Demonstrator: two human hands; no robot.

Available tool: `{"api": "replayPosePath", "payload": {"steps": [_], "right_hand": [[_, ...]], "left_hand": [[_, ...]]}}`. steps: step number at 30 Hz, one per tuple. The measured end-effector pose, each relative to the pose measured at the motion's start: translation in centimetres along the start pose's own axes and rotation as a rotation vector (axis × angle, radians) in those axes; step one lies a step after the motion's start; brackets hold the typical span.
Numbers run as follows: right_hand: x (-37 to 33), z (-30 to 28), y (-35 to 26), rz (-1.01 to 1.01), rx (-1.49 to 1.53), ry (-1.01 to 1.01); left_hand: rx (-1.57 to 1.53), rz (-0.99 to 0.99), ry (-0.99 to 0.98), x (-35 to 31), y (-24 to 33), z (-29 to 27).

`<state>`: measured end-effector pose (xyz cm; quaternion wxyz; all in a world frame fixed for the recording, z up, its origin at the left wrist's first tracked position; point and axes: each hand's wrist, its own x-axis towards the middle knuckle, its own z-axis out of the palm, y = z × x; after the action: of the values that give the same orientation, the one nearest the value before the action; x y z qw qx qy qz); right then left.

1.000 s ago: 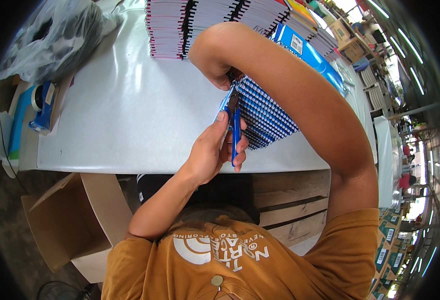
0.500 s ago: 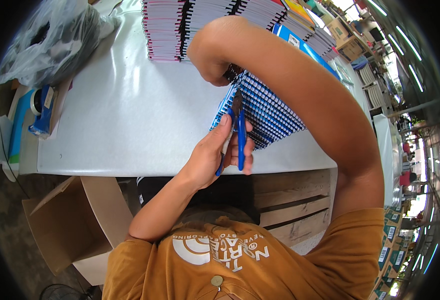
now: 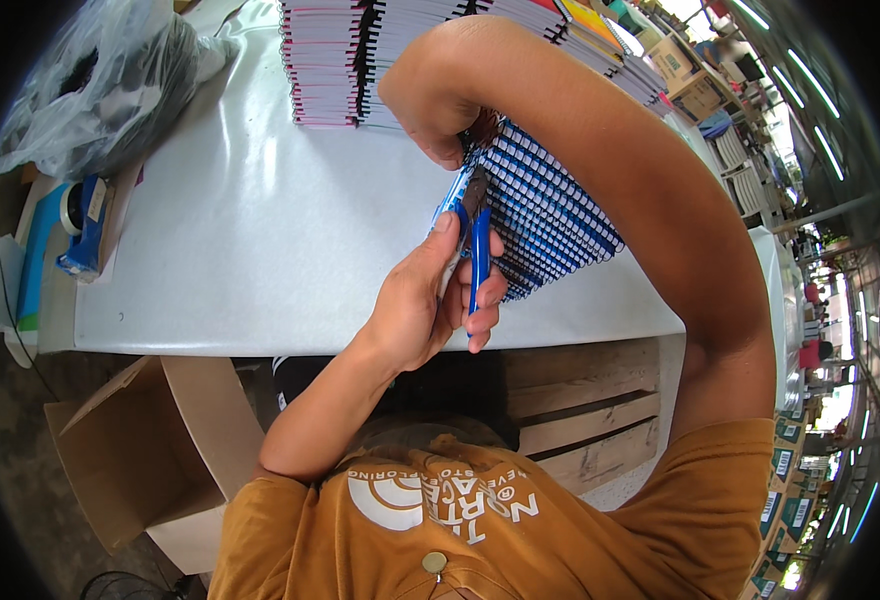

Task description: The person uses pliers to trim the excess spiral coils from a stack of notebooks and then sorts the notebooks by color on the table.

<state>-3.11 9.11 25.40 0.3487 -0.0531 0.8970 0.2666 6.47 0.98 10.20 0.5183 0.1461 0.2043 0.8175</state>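
My left hand (image 3: pixel 415 300) is closed around pliers (image 3: pixel 480 260) with blue handles and dark jaws. The jaws point away from me, against the near edge of a bundle of spiral-bound notebooks (image 3: pixel 550 205), whose rows of coils show blue and white. My right arm arches over the bundle from the right. At its far left corner my right hand (image 3: pixel 435 105) is bent down with curled fingers, beside dark coils. Those fingertips are partly hidden, and what they grip does not show clearly.
Tall stacks of bound notebooks (image 3: pixel 322 70) stand at the back of the pale table (image 3: pixel 200 250). To the left are a clear plastic bag (image 3: pixel 100 90) and a blue tape dispenser (image 3: pixel 85 230). Below the front edge sit an open cardboard box (image 3: pixel 145 450) and a wooden crate (image 3: pixel 590 400).
The bundle has tilted, and the blue cover beyond my right arm has gone from sight. My right hand has shifted slightly. My left fingers have curled closer round the plier handles.
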Motion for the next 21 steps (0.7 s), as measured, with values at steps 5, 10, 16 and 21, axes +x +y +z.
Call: {"api": "replayPosePath", "payload": {"steps": [5, 10, 16, 21], "right_hand": [[0.2, 0.6, 1.1, 0.031, 0.058, -0.039], [-0.3, 0.0, 0.1, 0.013, 0.035, -0.017], [-0.6, 0.4, 0.3, -0.015, -0.003, 0.021], [-0.1, 0.5, 0.5, -0.050, 0.036, 0.013]], "left_hand": [[0.091, -0.030, 0.092, 0.1, -0.8, 0.8], [0.099, 0.008, 0.108, 0.3, -0.1, 0.2], [0.140, -0.002, 0.082, 0.7, 0.0, -0.2], [0.033, -0.010, -0.091, 0.4, -0.1, -2.2]]}}
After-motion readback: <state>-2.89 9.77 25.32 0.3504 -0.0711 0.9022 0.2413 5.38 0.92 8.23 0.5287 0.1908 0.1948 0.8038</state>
